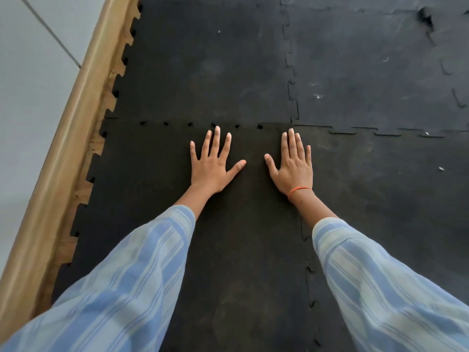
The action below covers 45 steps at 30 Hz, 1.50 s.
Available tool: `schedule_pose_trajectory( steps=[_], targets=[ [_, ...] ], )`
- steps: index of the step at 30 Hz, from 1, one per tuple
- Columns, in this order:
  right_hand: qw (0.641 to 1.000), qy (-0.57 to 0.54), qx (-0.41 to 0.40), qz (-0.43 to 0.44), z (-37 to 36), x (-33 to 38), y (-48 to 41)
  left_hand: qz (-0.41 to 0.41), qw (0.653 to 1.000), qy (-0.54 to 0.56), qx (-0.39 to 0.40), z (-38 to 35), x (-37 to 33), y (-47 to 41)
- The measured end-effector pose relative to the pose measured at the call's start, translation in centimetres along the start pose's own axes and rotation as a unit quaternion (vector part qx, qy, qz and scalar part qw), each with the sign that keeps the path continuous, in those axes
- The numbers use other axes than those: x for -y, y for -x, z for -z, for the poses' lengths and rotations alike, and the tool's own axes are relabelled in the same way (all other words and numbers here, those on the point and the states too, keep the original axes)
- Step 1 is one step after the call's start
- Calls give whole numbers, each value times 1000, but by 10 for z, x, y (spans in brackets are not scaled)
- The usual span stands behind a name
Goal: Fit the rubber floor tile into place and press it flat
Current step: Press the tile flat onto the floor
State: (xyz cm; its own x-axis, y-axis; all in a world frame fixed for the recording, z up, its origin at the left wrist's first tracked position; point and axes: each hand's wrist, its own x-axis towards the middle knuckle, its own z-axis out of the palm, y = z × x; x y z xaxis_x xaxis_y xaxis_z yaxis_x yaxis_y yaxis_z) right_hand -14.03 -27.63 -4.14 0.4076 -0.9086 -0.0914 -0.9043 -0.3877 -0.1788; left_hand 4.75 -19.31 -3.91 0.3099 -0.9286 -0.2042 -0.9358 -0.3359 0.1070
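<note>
A black rubber floor tile (142, 189) with jigsaw edges lies on the floor in the lower middle, between other tiles. Its far edge meets the tile beyond along a seam with small dark gaps. My left hand (212, 166) lies flat on the tile near that seam, palm down, fingers spread. Palm down too, my right hand (293, 165) rests close to the tile's far right corner, fingers pointing at the seam; an orange band circles its wrist. Neither hand holds anything. My striped sleeves cover much of the tile's near part.
More black interlocking tiles (368, 72) lie beyond and to the right. A light wooden skirting (76, 118) runs along the left, with bare wooden floor showing between it and the tiles' toothed edge. A grey wall (28, 59) stands at far left.
</note>
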Motion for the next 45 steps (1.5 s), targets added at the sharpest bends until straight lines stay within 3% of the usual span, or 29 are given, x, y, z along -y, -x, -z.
schedule_pose_trajectory(
  steps=[8, 12, 20, 23, 26, 30, 40, 45],
  targets=[
    [991, 4, 125, -40, 17, 10, -37, -8, 1000, 0, 24, 8, 0, -2],
    [996, 14, 91, -12, 10, 15, -33, -3, 1000, 7, 17, 11, 4, -10],
    [985, 38, 165, -39, 31, 36, -46, -3, 991, 11, 132, 29, 5, -25],
    [982, 16, 179, 59, 35, 68, -43, -21, 994, 24, 103, 32, 21, -16],
    [972, 5, 192, 138, 24, 101, -29, 49, 997, 29, 48, 26, 67, 3],
    [973, 28, 200, 114, 16, 114, -31, 50, 997, 3, 58, 25, 104, 13],
    [959, 18, 269, 85, 35, 123, -38, 35, 987, 24, 158, 51, 110, -8],
    [970, -4, 243, 29, 36, 90, -17, 135, 978, 52, 150, 58, 148, 7]
  ],
)
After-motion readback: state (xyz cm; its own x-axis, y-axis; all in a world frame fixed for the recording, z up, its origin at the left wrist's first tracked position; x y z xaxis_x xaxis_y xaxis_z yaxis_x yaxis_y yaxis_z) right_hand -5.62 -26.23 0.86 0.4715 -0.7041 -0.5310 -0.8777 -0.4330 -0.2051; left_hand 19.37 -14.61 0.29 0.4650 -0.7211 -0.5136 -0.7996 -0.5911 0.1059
